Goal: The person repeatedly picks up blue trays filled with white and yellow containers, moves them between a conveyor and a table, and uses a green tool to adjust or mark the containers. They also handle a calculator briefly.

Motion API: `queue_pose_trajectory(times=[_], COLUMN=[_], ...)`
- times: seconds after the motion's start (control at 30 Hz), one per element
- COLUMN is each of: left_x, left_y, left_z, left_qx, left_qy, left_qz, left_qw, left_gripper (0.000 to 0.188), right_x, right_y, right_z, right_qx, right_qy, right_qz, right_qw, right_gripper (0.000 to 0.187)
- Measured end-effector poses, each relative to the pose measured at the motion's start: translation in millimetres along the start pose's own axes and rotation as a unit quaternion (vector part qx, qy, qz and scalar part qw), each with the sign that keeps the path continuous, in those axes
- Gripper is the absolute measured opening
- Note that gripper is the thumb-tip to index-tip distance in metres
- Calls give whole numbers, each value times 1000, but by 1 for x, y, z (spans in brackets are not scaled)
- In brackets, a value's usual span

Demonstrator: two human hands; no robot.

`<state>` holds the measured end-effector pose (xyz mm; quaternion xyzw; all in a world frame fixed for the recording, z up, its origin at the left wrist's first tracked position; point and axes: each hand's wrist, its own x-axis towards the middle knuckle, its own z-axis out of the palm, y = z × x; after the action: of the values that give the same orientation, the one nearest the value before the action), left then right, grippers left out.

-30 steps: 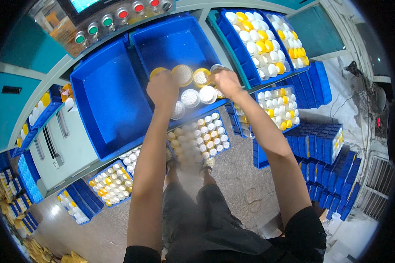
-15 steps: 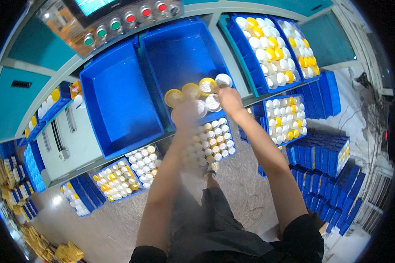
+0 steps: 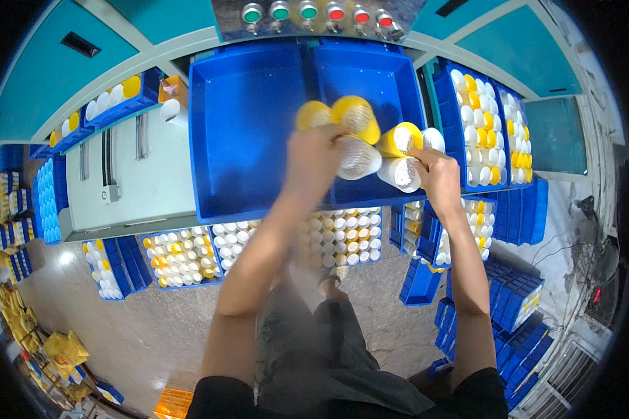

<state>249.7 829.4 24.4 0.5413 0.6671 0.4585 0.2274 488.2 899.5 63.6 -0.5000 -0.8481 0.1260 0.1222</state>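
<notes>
The cups (image 3: 356, 120) are yellow or white, the trays (image 3: 244, 133) blue. The buttons (image 3: 280, 10) are green and red, the sleeves (image 3: 220, 398) black.

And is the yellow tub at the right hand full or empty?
The yellow tub is not empty: whitish material shows inside; how full, I cannot tell.

And there's the left hand (image 3: 314, 157), smeared soft by blur, covering part of a hazy yellow cup (image 3: 312, 114); whether its fingers grip the white cup (image 3: 357, 159) or merely touch it, I can't tell! Lower down, the left forearm (image 3: 255, 262) and a grey haze veil the left end of the filled tray (image 3: 360, 263). Up top, the button panel (image 3: 321, 17) runs off the edge; below, an orange crate (image 3: 173, 405) is sliced off too. Far left, the stacked trays' (image 3: 21, 262) contents are too tiny to read.
</notes>
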Motion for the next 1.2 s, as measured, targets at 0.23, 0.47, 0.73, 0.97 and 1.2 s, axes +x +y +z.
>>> queue_pose_trajectory(times=[0.23,0.47,0.73,0.97,1.2], left_x=[40,100,166,17,-197], left_y=[-79,-223,-271,-201,-141], left_z=[-144,-137,-101,-157,-120], left_qx=[233,388,477,195,-473], left_qy=[-11,-41,48,125,-94], left_qz=[-2,24,51,121,-461], left_qw=[972,920,876,965,744], left_gripper=[22,23,16,29,45], right_x=[71,171,251,199,-75], right_y=[-120,-170,-149,-141,-72], right_z=[12,150,252,207,155], right_qx=[116,-91,-139,-28,268], right_qy=[-64,-227,-30,73,-101], right_qz=[-161,-198,-163,-231,100], right_qw=[978,949,976,970,953], right_gripper=[26,28,27,35,23])
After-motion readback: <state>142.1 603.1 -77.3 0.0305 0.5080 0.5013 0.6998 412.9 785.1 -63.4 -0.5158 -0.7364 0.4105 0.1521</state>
